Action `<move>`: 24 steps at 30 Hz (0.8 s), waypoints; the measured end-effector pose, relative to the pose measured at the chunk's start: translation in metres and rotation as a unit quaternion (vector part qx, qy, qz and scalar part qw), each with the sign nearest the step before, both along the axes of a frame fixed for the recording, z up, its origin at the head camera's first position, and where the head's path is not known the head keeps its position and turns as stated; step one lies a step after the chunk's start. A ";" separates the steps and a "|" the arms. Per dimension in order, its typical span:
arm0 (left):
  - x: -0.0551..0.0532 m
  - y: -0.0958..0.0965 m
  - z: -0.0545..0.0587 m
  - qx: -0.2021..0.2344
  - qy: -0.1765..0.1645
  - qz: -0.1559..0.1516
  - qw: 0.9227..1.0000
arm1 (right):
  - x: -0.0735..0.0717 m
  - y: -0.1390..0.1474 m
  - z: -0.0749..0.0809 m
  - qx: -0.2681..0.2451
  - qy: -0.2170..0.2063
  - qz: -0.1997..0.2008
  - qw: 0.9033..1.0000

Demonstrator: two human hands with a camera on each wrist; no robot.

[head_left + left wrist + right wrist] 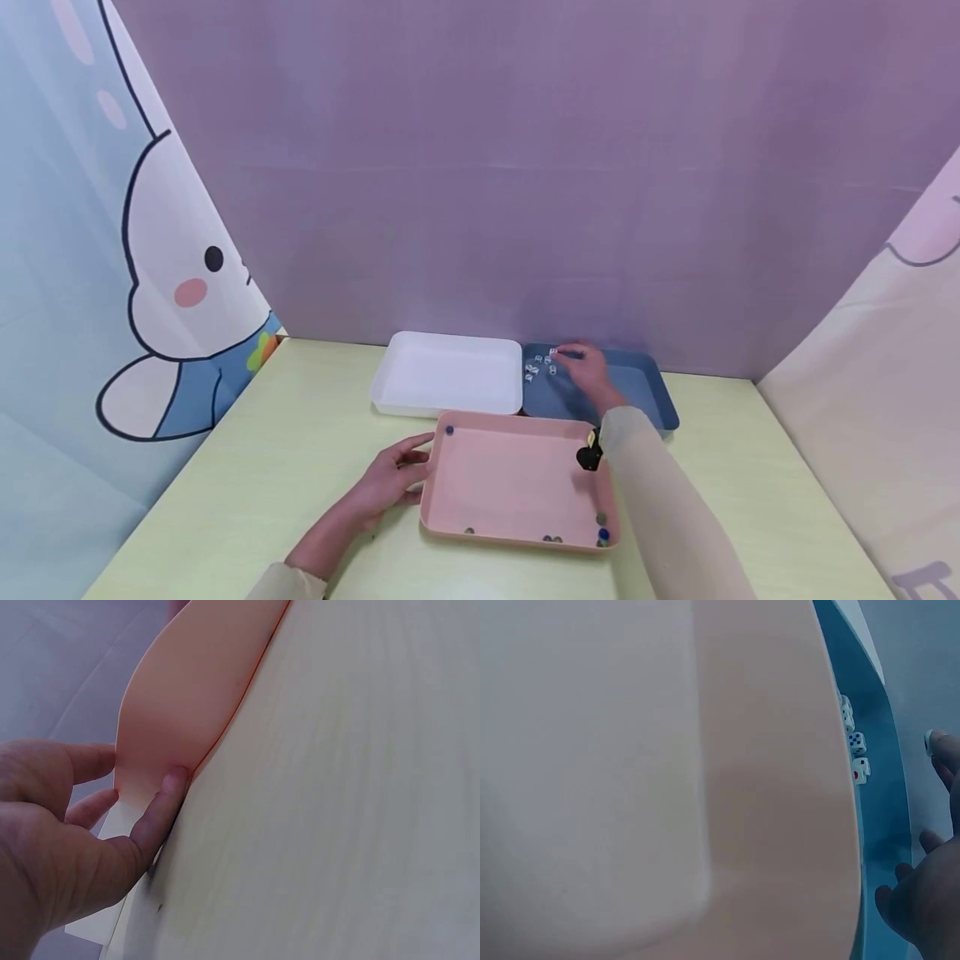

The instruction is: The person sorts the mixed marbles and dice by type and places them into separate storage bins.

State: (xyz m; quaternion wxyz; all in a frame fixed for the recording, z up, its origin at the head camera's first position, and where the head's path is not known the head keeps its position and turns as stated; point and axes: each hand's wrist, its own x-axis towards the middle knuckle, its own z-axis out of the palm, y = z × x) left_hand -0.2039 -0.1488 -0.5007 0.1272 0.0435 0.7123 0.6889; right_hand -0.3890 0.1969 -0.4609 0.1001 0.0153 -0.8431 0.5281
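My right hand (588, 372) reaches over the blue tray (637, 379) at the back right. Its thumb and finger pinch a white die (928, 742). Several more white dice (532, 369) lie in that tray's left part; one shows a red pip in the right wrist view. In front stands a shallow pink tray (517, 479) with a few small dark marbles (547, 538) along its edges and a blue one (603, 533) in the near right corner. My left hand (386, 483) rests its fingertips (176, 780) against the pink tray's left wall and rim.
A white tray (453, 371) stands left of the blue one, behind the pink tray. All three are on a pale yellow table (300, 417). A purple cloth (480, 208) hangs behind, with printed curtains at both sides. My right forearm passes over the pink tray's right edge.
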 end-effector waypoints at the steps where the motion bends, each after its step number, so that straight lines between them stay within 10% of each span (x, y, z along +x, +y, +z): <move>1: 0.000 0.000 0.000 -0.001 0.001 0.000 1.000 | -0.001 0.000 0.000 -0.001 0.002 0.000 1.000; 24: -0.004 0.005 0.000 0.005 -0.003 0.005 1.000 | -0.003 -0.004 0.009 -0.008 -0.042 0.017 0.999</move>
